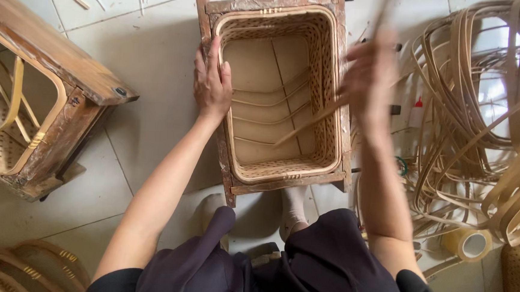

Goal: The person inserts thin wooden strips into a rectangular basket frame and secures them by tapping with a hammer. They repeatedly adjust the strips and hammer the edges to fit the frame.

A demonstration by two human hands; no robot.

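A woven rattan basket (322, 59) sits inside a rough wooden frame (269, 3) on the tiled floor in front of me. My left hand (211, 84) rests flat on the frame's left rail and the basket rim. My right hand (369, 80), blurred by motion, is over the basket's right rim and grips a thin rattan strip (309, 124) that slants down into the basket; its upper end rises past my fingers. Several bent strips lie across the basket's bottom. My feet in socks show below the frame.
A second wooden frame with a basket (28, 108) stands at the left. A large heap of coiled rattan strips (484, 117) fills the right side. A tape roll (469, 243) and a small glue bottle (417, 110) lie by it. More rattan hoops (18, 266) sit at bottom left.
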